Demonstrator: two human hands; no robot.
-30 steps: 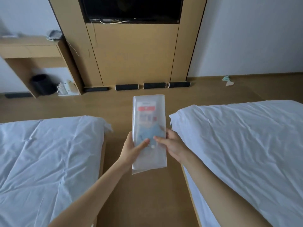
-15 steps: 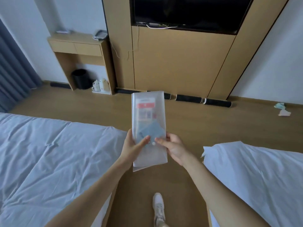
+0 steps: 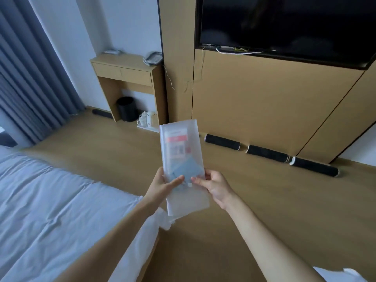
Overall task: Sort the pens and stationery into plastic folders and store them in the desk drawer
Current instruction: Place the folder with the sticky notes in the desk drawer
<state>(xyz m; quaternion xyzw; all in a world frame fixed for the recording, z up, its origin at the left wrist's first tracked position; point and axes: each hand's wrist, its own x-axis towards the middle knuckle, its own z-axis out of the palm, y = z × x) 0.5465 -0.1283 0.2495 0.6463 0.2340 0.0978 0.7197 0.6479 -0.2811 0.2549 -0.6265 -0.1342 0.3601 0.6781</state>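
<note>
A translucent plastic folder (image 3: 183,151) stands upright in front of me, held in the air over the floor. A red-and-white packet and a blue card show through its front. My left hand (image 3: 162,184) grips its left edge, thumb across the front. My right hand (image 3: 215,185) pinches its right edge at the same height. Far left against the wall is the wooden desk (image 3: 126,58), with two shut drawers (image 3: 122,73) below its top.
A bed with white sheets (image 3: 50,210) fills the left. A black bin (image 3: 127,108) and a white kettle set (image 3: 146,119) sit under the desk. Black rolls (image 3: 268,153) line the wall panel. A phone (image 3: 152,58) rests on the desk; grey curtains (image 3: 26,78) hang left.
The view has swung left and moved forward, bringing the desk closer and the right bed out of sight. Both hands keep the same hold on the folder.
</note>
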